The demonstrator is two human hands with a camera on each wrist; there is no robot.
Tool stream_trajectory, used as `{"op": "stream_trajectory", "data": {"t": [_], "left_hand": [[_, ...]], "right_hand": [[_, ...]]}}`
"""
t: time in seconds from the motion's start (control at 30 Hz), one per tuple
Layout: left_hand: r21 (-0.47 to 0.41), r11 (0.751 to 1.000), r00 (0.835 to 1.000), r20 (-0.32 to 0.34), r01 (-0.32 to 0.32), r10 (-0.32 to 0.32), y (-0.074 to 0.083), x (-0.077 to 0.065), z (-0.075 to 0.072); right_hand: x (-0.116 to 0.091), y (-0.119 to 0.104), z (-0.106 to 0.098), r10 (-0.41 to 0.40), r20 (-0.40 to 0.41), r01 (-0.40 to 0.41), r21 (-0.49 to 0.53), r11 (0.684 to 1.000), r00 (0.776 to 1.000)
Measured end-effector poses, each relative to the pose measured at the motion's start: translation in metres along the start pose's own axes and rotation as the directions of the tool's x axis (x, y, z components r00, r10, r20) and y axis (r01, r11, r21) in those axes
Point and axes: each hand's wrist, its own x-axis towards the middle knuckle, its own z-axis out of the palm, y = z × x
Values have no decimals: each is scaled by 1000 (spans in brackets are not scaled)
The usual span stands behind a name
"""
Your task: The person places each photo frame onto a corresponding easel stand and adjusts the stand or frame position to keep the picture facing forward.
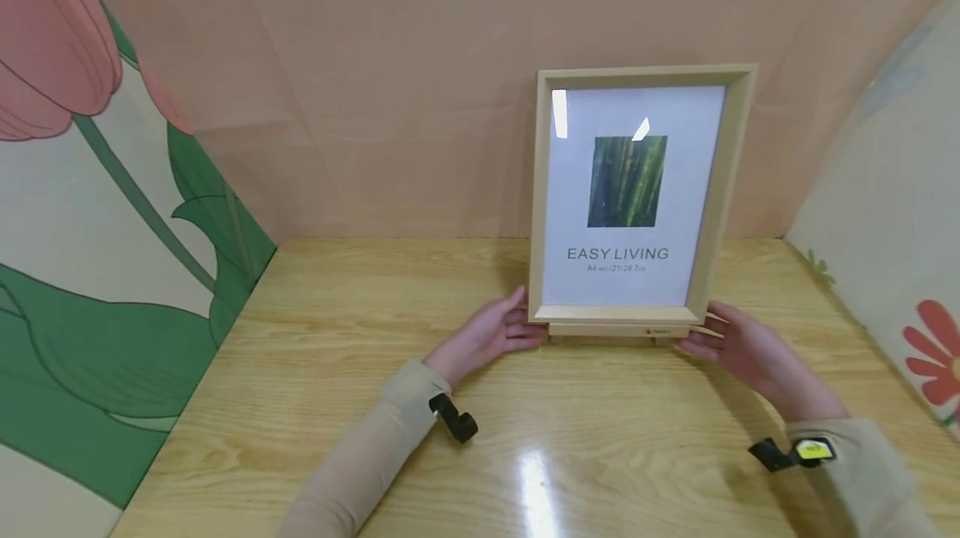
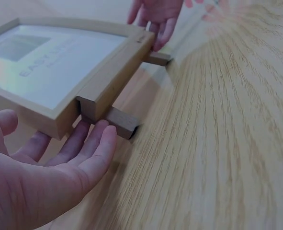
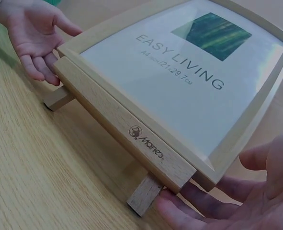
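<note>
A picture frame (image 1: 720,188) of light wood, with a bamboo picture and the words EASY LIVING, leans back upright on a small wooden easel. Its bottom edge rests on the easel's ledge (image 3: 127,127), which bears a Maries mark. Two short easel feet (image 2: 124,123) stick out in front on the table. My left hand (image 1: 486,336) is at the frame's lower left corner, fingers extended against the ledge's end and thumb raised apart. At the opposite corner my right hand (image 1: 753,355) has its fingers reaching beneath the ledge's right end. The easel's back is hidden.
The wood-grain table (image 1: 360,288) extends around the easel. A pinkish cloth (image 1: 397,105) hangs behind it. Flower-printed panels flank the table, with a large tulip panel (image 1: 142,213) on the left and a red-flower panel (image 1: 862,213) on the right.
</note>
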Motion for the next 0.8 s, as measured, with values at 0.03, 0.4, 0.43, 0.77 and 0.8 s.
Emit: {"op": "stream_trajectory", "data": {"t": [0.03, 0.4, 0.43, 0.77, 0.8], "left_hand": [[-3, 1000, 1000, 0, 1, -1, 0, 0, 0], [-12, 1000, 1000, -13, -2, 2, -1, 4, 1], [-14, 1000, 1000, -15, -4, 4, -2, 4, 1], [-21, 1000, 1000, -29, -6, 5, -1, 3, 5], [-23, 1000, 1000, -29, -5, 4, -1, 3, 5]], "right_hand": [[1, 0, 0, -2, 0, 2, 0, 1000, 1000], [4, 2, -1, -34, -15, 34, -3, 999, 999], [4, 1, 0, -35, -18, 35, -3, 999, 999], [1, 0, 3, -46, -72, 43, -40, 998, 996], [1, 0, 3, -47, -71, 44, -38, 998, 996]]}}
